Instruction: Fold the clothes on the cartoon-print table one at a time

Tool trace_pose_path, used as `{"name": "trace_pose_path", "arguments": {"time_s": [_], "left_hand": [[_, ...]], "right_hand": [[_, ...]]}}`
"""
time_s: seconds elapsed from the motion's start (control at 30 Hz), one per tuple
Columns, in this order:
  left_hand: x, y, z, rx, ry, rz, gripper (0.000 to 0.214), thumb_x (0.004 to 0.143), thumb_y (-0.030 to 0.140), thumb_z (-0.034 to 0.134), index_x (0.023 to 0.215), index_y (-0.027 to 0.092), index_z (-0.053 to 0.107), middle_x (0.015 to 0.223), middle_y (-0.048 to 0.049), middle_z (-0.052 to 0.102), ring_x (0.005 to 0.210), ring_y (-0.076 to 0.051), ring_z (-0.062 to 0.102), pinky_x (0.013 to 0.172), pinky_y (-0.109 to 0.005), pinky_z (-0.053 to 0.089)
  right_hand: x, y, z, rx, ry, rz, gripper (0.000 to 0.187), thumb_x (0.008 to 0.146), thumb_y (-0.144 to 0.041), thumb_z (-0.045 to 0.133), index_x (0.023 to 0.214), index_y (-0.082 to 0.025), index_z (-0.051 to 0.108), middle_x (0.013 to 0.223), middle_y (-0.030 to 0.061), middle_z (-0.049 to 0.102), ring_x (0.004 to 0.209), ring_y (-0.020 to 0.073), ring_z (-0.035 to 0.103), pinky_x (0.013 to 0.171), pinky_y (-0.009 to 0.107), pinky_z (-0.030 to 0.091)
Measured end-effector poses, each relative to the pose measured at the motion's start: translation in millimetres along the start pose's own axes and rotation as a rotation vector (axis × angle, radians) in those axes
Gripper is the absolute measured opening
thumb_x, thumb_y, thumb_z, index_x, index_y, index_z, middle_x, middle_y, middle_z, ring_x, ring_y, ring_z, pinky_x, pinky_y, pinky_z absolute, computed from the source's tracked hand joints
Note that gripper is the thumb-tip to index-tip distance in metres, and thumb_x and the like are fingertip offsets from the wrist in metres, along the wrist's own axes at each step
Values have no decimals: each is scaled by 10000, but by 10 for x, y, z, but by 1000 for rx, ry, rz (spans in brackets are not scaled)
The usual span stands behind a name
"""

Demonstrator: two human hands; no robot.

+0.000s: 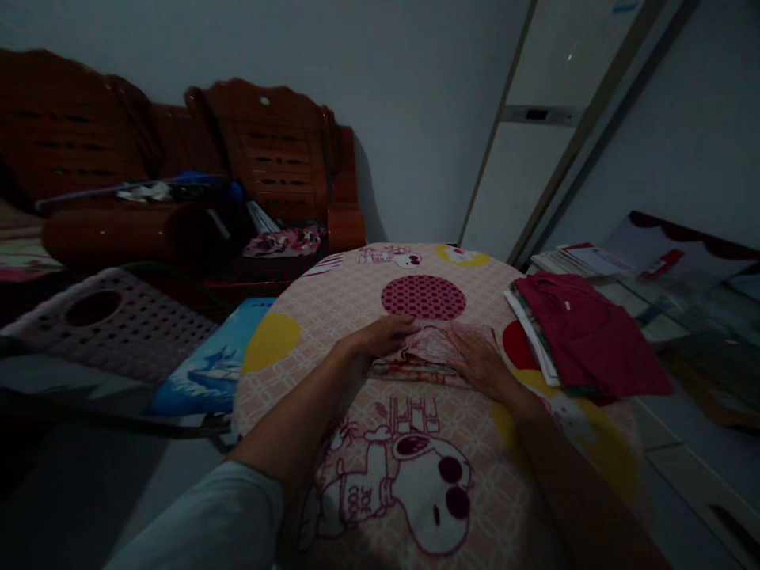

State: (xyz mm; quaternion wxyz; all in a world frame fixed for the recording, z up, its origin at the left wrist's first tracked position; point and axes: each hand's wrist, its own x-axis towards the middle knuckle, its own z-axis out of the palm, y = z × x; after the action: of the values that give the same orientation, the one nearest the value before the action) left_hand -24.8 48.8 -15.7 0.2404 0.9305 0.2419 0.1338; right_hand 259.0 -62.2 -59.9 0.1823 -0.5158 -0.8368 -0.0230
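Note:
A folded pink patterned cloth (431, 346) lies on the round table, with an edge in red and orange print showing along its near side. What kind of garment it is, I cannot make out. At its left end my left hand (385, 336) is closed on the cloth, fingers curled over the edge and thumb mostly hidden. My right hand (480, 362) lies flat across the right end, its fingers stretched out and pointing up and to the left.
The tablecloth (332, 372) has cartoon dogs and coloured circles. A stack of folded clothes with a magenta shirt (587, 332) on top sits at the right edge. Left of the table are a woven chair (142, 317) and a blue picture cushion (207, 360); wooden seats (267, 142) stand behind.

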Motion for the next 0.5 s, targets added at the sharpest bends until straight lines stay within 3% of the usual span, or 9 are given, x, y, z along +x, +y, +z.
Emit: {"name": "trace_pose_path", "arguments": {"time_s": [0.17,0.33,0.4,0.5], "left_hand": [[-47,-33,-106,-72,5,-85,472,828,231,580,1296,186,621,1385,-79,585,1241,-215,545,1059,-299,391],[-196,-125,-370,-40,170,-396,328,740,266,643,1037,157,731,984,-42,741,900,-190,650,800,-242,477],[-269,-141,-444,-33,102,-517,246,757,343,642,838,133,740,773,-49,727,730,-172,642,678,-229,465],[-345,-104,-488,-201,-138,-584,390,771,497,630,652,130,689,586,-46,669,568,-143,600,569,-217,440]], "right_hand": [[1,9,-10,16,-6,-16,622,970,-478,446,1532,-236,331,1555,127,375,1426,295,359,1162,538,295],[4,18,-9,24,0,-17,626,962,-485,460,1522,-226,353,1547,139,385,1424,300,362,1160,535,303],[6,14,-10,28,8,-16,619,963,-482,459,1515,-216,368,1546,147,385,1422,303,365,1157,534,311],[8,11,-11,31,18,-14,617,963,-471,465,1517,-221,365,1546,144,385,1423,306,363,1153,536,319]]}}
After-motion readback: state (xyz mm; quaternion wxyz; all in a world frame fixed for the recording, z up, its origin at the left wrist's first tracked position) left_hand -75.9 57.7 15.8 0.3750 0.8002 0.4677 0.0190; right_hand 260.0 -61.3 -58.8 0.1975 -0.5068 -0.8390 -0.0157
